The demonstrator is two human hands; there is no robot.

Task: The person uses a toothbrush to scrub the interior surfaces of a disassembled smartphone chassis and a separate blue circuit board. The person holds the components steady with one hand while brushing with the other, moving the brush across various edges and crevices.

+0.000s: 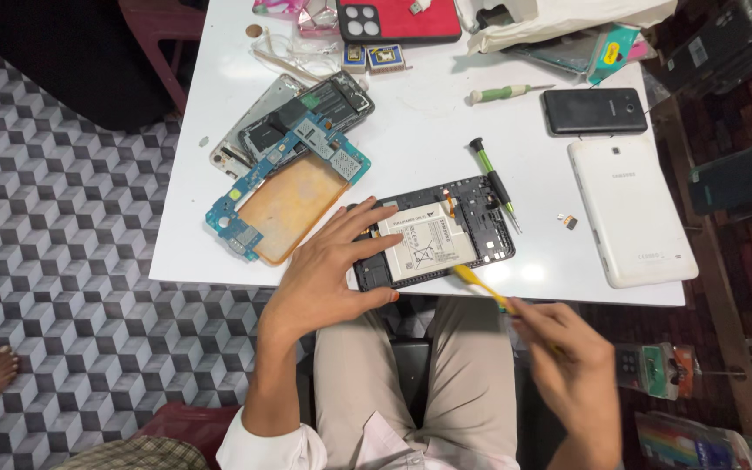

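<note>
- Right hand (572,361) sits lowest and closest, fingers curled together around a yellow tool (480,285) whose tip reaches the near edge of the opened tablet (435,231).
- Left hand (328,270) lies flat with fingers spread apart, fingertips pressing the tablet's left end and touching the white battery (424,242) inside it.
- That tablet lies at the near edge of the white table (428,122), directly under the left fingertips (its back is off, black frame showing).
- Just beyond the fingertips, right of the tablet, a green-handled screwdriver (491,178) lies touching the frame's far corner.
- Left of the spread fingers, a blue circuit board (293,170) rests over an orange panel (293,207).
- Well right of the curled fingers lies a white back cover (630,209), with a small black phone (594,110) beyond it.
- A second, paler screwdriver (500,92) lies farther off, and a red case (398,19) sits at the far edge.
</note>
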